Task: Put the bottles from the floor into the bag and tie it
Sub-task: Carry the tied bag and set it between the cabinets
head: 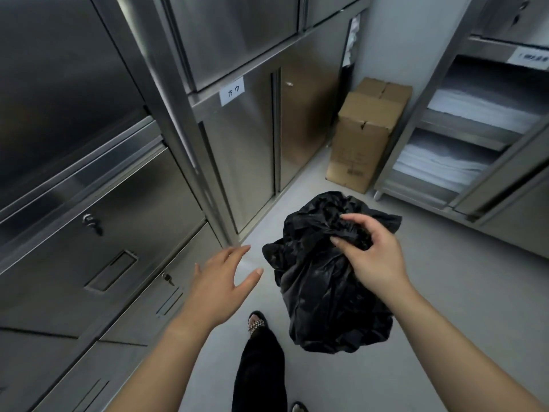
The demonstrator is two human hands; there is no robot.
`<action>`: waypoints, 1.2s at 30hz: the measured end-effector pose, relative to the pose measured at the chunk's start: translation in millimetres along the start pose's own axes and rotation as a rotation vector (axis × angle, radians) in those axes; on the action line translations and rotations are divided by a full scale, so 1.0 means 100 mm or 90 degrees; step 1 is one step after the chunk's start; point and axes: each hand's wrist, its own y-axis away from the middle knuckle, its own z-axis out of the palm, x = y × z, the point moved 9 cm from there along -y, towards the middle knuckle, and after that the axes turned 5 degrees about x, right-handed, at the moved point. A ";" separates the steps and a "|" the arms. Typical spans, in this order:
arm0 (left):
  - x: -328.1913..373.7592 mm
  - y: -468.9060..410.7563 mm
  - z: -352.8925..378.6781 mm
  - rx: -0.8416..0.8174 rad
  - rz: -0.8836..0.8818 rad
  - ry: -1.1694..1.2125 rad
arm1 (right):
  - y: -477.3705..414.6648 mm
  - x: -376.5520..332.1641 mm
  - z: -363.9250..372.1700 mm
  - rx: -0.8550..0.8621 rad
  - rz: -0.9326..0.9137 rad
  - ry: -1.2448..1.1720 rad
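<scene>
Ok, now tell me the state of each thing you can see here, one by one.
right hand: grips the gathered top of the black bag.
left hand: open, fingers spread, holding nothing.
black bag: hanging from the right hand; a knot cannot be seen.
cardboard box: upright, flaps closed.
left lockers: closed, keys in two locks.
shelf unit: open, white linen stacked inside.

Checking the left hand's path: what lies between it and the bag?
Only bare floor, in the head view, shows between the left hand and the bag, which the right hand grips.
</scene>
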 end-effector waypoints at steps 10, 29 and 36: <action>0.60 -1.96 -0.07 -0.044 0.175 0.035 | -1.64 -0.14 -0.24 0.107 0.012 0.074; 2.14 -4.80 0.20 -0.091 0.293 0.026 | -4.30 0.11 -0.89 0.193 0.013 0.006; 2.81 -5.59 0.25 -0.047 0.324 0.120 | -5.28 0.01 -1.09 0.168 -0.012 0.010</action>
